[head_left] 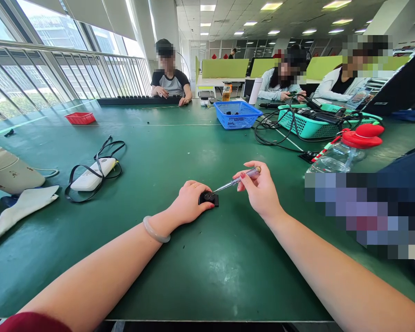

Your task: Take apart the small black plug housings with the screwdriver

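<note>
On the green table (207,267), my left hand (192,201) grips a small black part (209,198) between thumb and fingers, keeping it against the tabletop. The part looks squarish with a rounded top; its exact kind is too small to make out. My right hand (261,189) is closed around the clear handle of a screwdriver (235,181). The screwdriver slants down to the left, and its metal tip meets or nearly meets the top of the black part. A pale bangle (155,230) circles my left wrist.
Left lie a white device with a black strap (95,175), a white cloth (20,212) and a red tray (80,118). Ahead are a blue basket (238,115) and a teal basket (311,124) with cables. A red-lidded bottle (346,147) stands right. Several people sit around.
</note>
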`<state>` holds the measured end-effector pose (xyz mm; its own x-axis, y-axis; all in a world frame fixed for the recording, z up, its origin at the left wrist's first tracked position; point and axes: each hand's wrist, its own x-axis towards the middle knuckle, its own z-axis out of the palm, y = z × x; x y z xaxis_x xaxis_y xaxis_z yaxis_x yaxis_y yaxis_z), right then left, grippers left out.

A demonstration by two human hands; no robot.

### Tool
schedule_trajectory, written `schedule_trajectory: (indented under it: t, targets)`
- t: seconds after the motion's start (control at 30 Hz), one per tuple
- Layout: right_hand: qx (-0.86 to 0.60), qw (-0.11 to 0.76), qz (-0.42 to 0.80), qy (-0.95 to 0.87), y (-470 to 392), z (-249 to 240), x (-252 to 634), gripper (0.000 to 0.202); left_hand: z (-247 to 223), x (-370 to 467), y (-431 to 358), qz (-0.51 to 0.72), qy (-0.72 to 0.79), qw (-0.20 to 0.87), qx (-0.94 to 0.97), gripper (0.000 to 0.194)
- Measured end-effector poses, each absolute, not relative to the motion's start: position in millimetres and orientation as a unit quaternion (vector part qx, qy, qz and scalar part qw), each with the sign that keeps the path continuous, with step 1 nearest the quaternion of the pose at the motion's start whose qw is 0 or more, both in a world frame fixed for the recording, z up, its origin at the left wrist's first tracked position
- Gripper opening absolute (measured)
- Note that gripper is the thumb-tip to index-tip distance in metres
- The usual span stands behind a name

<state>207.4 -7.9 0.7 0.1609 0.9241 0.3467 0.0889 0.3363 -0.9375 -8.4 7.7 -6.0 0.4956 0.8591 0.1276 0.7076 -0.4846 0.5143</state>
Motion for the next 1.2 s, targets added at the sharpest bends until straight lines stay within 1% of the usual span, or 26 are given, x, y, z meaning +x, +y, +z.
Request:
schedule_trajectory:
  t: [0.1,0.17,0.43,0.67,0.87,1.03,1.2]
  targets:
    - [-0.485,0.597,0.346,-0.537,-4.9,-1.2,208.6,0.054,-5.6,-8.2,7.5,0.184,0.467,0.204,0.841,0.027]
    - [-0.494,0.594,0.348,-0.531,-3.9,-2.1,209.2,0.055,-5.2,-8.1,7.4,0.181,0.468,0.206,0.84,0.027]
    - [-0.455,0.602,0.385,-0.531,-7.4,-2.3,206.6,0.047,-4.9,-8.2,7.6,0.182,0.467,0.209,0.84,0.027]
    - [-0.421,0.631,0.363,-0.541,-10.4,-2.1,206.9,0.041,-6.7,-9.0,8.6,0.188,0.46,0.195,0.845,0.028]
    - [-0.419,0.624,0.339,-0.566,-12.3,-0.8,208.2,0.039,-4.2,-10.0,9.2,0.191,0.446,0.196,0.852,0.027]
    - [-0.425,0.609,0.337,-0.578,-12.5,0.8,207.9,0.041,-5.0,-10.8,10.5,0.2,0.438,0.197,0.854,0.028]
    - [-0.445,0.604,0.348,-0.563,-11.1,2.4,207.6,0.039,-4.4,-10.3,9.9,0.193,0.443,0.2,0.852,0.028]
